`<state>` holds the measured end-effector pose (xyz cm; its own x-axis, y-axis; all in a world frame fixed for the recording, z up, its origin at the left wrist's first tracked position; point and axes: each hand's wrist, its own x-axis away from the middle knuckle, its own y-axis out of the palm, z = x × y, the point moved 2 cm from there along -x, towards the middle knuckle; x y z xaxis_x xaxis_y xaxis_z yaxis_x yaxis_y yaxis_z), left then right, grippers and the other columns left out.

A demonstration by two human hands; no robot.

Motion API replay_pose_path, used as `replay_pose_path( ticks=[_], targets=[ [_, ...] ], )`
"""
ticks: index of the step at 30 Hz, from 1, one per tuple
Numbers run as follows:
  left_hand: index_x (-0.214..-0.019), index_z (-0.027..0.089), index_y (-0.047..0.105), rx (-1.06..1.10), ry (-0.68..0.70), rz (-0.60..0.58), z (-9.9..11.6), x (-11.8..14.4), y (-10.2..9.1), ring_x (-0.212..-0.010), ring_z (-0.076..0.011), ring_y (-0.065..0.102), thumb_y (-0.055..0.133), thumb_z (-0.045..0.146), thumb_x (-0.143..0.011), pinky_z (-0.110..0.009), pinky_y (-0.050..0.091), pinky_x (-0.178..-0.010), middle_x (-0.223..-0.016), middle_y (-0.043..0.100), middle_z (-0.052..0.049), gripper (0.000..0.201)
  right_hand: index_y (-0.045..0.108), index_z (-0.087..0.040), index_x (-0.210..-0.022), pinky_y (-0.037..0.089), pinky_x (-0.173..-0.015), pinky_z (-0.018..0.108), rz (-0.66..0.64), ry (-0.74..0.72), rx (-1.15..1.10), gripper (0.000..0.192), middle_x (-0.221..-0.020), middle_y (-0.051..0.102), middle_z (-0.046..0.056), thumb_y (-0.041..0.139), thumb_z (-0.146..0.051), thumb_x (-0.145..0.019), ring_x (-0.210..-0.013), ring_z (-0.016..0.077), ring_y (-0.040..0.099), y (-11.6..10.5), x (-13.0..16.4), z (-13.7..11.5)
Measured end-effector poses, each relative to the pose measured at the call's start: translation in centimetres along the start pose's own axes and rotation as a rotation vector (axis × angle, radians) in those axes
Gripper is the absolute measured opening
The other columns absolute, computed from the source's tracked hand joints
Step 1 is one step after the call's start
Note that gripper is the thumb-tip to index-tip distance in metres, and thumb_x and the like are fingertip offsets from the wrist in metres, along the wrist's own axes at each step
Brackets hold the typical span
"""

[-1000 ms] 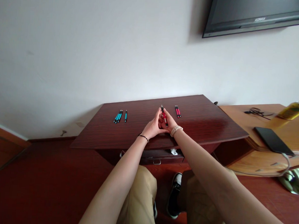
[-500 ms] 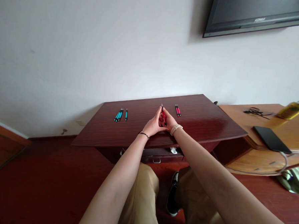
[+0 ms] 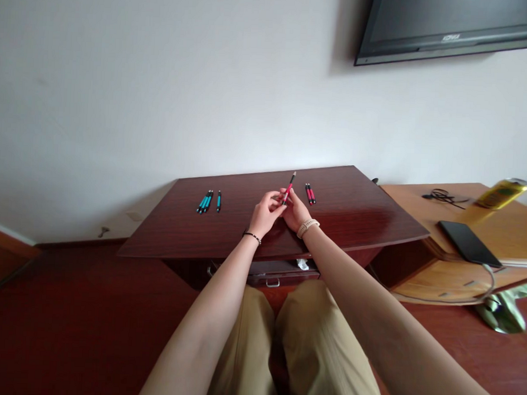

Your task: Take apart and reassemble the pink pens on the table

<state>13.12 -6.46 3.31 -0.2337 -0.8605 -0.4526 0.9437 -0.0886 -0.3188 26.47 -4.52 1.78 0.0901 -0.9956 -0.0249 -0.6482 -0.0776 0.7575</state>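
Above the dark wooden desk, both hands meet around a red-and-black pen, its pointed end tilted up and to the right. Fingertips of my left hand pinch near the pen's lower end. My right hand has its fingers closed around the middle of the pen, though part of that grip is hidden. Just right of my hands lie a few red pens side by side. Farther left on the desktop is a group of several blue pens, with one single blue pen apart from them.
The desk stands against a white wall, with an open shelf and drawer below. At right, a lighter cabinet carries a black flat device, a coiled cable and a yellow can. A television hangs above.
The pen has swung from leaning left to leaning right and sticks farther out of my hands. My left fingers have shifted toward its lower end. My knees have come closer together.
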Motion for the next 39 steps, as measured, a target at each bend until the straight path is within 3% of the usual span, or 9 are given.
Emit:
replay_pose_path(
  ticks=[2,4,9,16,23,30,34,39],
  targets=[
    [-0.121,0.022,0.071,0.074,-0.002,0.051,0.0,-0.4,0.2,-0.086,-0.0209,0.076,0.072,0.036,-0.096,-0.033,0.061,-0.078,-0.106,0.079,-0.009,0.029,0.071,-0.026,-0.104,0.052,-0.054,0.024,0.01,-0.059,0.012,0.037,-0.081,0.071,-0.004,0.086,-0.054,-0.085,-0.067,0.0129,0.066,-0.2,0.1,0.0],
    [-0.11,0.02,0.074,0.119,-0.005,0.109,0.1,-0.7,0.3,-0.086,-0.0208,0.077,0.07,0.036,-0.098,-0.031,0.06,-0.076,-0.105,0.079,-0.01,0.021,0.072,-0.026,-0.104,0.056,-0.06,0.024,0.02,-0.112,0.019,0.035,-0.079,0.07,-0.005,0.088,-0.048,-0.083,-0.068,0.0123,0.066,-0.4,0.2,0.0],
    [-0.107,0.019,0.076,0.271,-0.085,0.267,-0.1,-1.1,-0.9,-0.073,-0.0168,0.074,0.076,0.042,-0.094,-0.027,0.053,-0.069,-0.092,0.079,-0.007,0.027,0.074,-0.025,-0.101,0.06,-0.075,0.023,0.005,-0.128,0.084,0.037,-0.09,0.076,-0.002,0.094,-0.041,-0.075,-0.083,0.0126,0.072,-0.2,0.3,0.3],
    [-0.098,0.016,0.075,0.427,-0.162,0.472,-1.3,-1.2,-3.5,-0.072,-0.0133,0.072,0.079,0.048,-0.09,-0.022,0.049,-0.066,-0.084,0.077,-0.006,0.034,0.075,-0.024,-0.099,0.057,-0.07,0.019,0.0,-0.117,0.138,0.035,-0.088,0.076,-0.002,0.095,-0.036,-0.073,-0.076,0.0097,0.068,0.3,0.8,0.2],
    [-0.099,0.018,0.072,0.632,-0.272,0.601,-2.2,-1.4,-3.6,-0.077,-0.0098,0.072,0.081,0.046,-0.086,-0.019,0.048,-0.069,-0.09,0.076,-0.004,0.033,0.074,-0.025,-0.099,0.057,-0.068,0.02,0.026,-0.106,0.106,0.03,-0.088,0.075,-0.002,0.092,-0.033,-0.076,-0.075,0.0098,0.068,0.0,0.8,0.0],
    [-0.109,0.019,0.074,0.752,-0.335,0.438,-1.6,-1.2,-2.0,-0.081,-0.0112,0.072,0.082,0.048,-0.086,-0.023,0.053,-0.076,-0.093,0.076,-0.005,0.038,0.072,-0.024,-0.095,0.057,-0.066,0.019,0.052,-0.096,0.078,0.03,-0.084,0.074,-0.003,0.093,-0.033,-0.076,-0.074,0.0096,0.067,0.2,0.5,0.2],
    [-0.118,0.018,0.075,0.817,-0.397,0.249,-1.2,-1.0,-1.7,-0.089,-0.0171,0.074,0.067,0.058,-0.096,-0.028,0.058,-0.08,-0.095,0.077,-0.01,0.046,0.068,-0.022,-0.086,0.056,-0.065,0.02,0.078,-0.084,0.066,0.03,-0.078,0.071,-0.004,0.094,-0.036,-0.076,-0.07,0.0092,0.065,0.2,0.3,0.3],
    [-0.134,0.018,0.073,0.808,-0.37,0.018,1.3,-0.3,-1.4,-0.106,-0.0277,0.076,0.057,0.074,-0.098,-0.041,0.063,-0.089,-0.107,0.08,-0.015,0.068,0.064,-0.022,-0.079,0.053,-0.063,0.022,0.033,-0.081,0.101,0.039,-0.073,0.068,-0.005,0.093,-0.046,-0.076,-0.067,0.009,0.062,0.2,0.3,0.5]
  ],
)
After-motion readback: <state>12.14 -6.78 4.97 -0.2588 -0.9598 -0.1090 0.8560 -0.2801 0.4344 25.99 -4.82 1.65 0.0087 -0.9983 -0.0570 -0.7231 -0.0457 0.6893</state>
